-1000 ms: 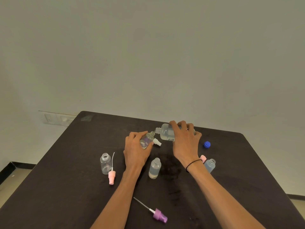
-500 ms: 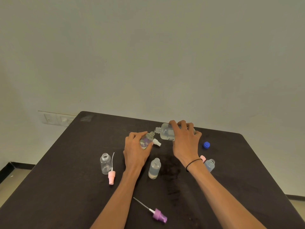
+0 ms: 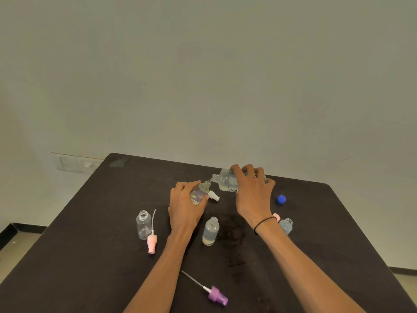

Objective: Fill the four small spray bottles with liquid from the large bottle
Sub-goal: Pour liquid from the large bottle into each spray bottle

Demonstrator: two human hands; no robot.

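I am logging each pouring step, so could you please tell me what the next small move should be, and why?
Probably keep the large clear bottle, gripped by the right hand, tipped: its neck meets the mouth of the small clear spray bottle held tilted by the left hand.

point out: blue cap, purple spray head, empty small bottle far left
blue cap (image 3: 281, 199), head view, on its top face.
purple spray head (image 3: 217, 295), head view, on the purple body.
empty small bottle (image 3: 143, 225), head view, mid clear wall.

Blue cap (image 3: 281, 199), purple sprayer (image 3: 217, 295) — pink sprayer (image 3: 151, 243) — dark brown table (image 3: 90, 245)
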